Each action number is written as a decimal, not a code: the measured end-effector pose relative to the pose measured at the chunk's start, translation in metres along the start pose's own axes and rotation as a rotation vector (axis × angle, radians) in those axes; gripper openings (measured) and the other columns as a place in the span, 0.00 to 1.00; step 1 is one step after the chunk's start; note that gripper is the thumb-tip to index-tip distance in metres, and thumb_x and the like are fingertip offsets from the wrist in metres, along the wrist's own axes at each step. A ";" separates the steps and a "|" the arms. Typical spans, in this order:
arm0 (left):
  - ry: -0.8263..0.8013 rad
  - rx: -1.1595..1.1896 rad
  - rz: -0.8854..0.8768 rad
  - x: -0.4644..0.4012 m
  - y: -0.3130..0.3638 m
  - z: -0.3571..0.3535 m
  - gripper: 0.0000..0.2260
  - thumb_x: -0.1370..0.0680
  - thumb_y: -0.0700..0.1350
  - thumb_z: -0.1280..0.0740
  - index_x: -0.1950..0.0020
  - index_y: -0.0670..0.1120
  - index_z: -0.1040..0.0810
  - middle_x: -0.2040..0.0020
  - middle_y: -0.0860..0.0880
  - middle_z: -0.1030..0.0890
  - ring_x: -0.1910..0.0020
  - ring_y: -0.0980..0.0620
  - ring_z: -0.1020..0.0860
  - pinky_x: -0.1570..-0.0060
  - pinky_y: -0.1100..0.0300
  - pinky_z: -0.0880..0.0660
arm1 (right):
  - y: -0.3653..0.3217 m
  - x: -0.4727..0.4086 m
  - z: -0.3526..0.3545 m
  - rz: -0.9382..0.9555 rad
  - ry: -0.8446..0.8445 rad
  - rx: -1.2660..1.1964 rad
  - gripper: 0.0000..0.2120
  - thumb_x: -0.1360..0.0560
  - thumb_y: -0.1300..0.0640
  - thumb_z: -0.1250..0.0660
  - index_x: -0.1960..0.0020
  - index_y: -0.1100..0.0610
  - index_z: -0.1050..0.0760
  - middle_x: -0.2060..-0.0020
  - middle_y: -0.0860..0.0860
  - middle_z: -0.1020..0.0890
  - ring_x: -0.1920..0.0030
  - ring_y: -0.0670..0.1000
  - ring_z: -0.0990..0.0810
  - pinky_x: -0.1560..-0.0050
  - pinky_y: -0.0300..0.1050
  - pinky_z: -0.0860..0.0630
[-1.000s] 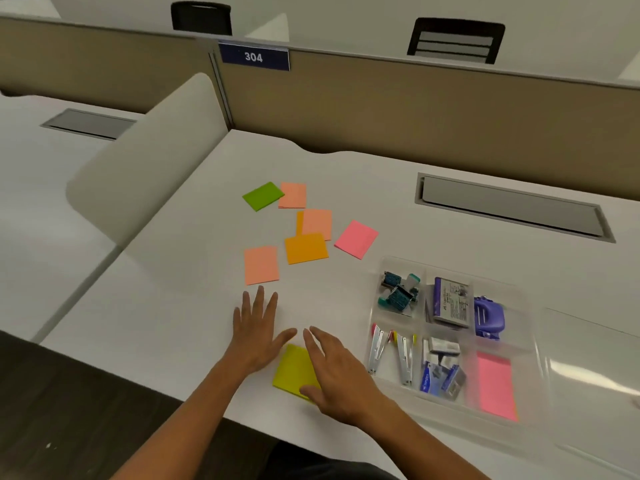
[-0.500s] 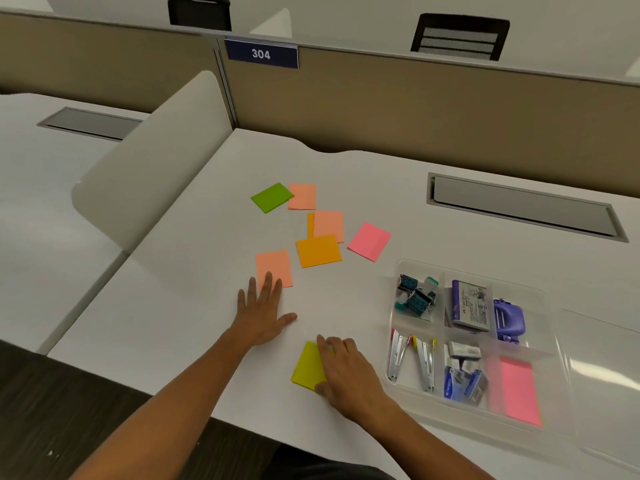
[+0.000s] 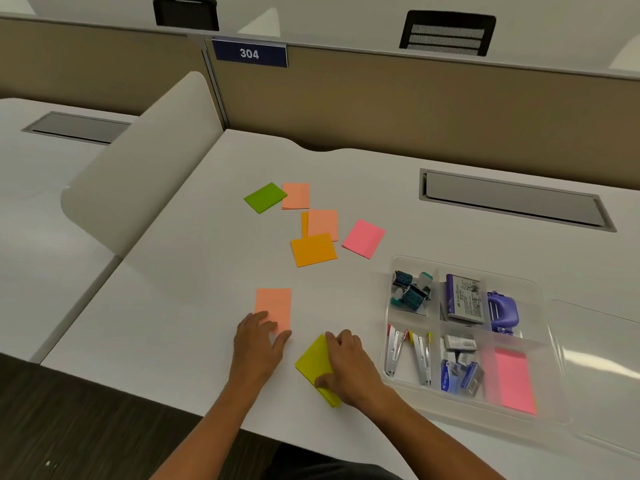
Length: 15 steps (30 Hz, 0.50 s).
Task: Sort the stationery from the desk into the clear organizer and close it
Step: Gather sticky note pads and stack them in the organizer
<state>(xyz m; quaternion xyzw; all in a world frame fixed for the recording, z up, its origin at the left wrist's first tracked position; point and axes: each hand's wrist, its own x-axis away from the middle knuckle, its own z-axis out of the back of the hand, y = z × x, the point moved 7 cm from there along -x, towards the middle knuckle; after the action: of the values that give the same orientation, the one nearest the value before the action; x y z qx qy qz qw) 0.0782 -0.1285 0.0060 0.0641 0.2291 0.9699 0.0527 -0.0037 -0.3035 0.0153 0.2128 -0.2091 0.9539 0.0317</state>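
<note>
Partly sorted: clear plastic compartment organizer (image 3: 540, 344) holding staplers, stamps; seven sticky pads left. Right hand (image 3: 349, 367) grasping yellow-green sticky pad (image 3: 313, 363); left hand (image 3: 258, 341) flat, released, touching peach sticky pad (image 3: 275, 304).

Right hand (image 3: 349, 367) hides the yellow-green pad's (image 3: 313, 362) near corner; organizer lid (image 3: 602, 375) cut off at right edge; booklet (image 3: 465, 299) print unreadable.

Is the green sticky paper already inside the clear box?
No, the green sticky pad still lies on the desk, far from the clear organizer, next to a peach pad.
</note>
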 end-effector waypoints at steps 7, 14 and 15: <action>0.122 0.056 0.147 0.006 0.006 0.014 0.16 0.30 0.57 0.26 0.58 0.45 0.22 0.45 0.47 0.26 0.45 0.45 0.28 0.52 0.57 0.28 | -0.002 0.011 0.007 0.008 0.078 -0.114 0.33 0.27 0.50 0.29 0.28 0.55 0.41 0.37 0.55 0.31 0.41 0.57 0.26 0.44 0.50 0.26; -0.027 0.114 0.321 0.007 0.003 0.007 0.28 0.32 0.51 0.22 0.39 0.44 0.30 0.34 0.43 0.37 0.41 0.38 0.33 0.43 0.48 0.29 | 0.001 0.021 0.032 0.037 0.205 -0.268 0.23 0.21 0.52 0.35 0.29 0.51 0.35 0.38 0.53 0.24 0.40 0.55 0.25 0.44 0.47 0.29; -0.040 0.112 0.327 0.007 0.004 0.007 0.31 0.33 0.50 0.22 0.37 0.44 0.32 0.35 0.42 0.37 0.41 0.38 0.32 0.42 0.48 0.30 | 0.003 0.021 0.035 0.014 0.218 -0.304 0.21 0.22 0.51 0.35 0.30 0.52 0.33 0.39 0.53 0.23 0.41 0.55 0.24 0.46 0.46 0.29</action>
<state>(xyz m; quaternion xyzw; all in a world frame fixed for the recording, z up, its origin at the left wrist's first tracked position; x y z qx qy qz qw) 0.0722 -0.1278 0.0146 0.1225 0.2682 0.9498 -0.1049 -0.0093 -0.3212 0.0522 0.0998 -0.3477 0.9289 0.0795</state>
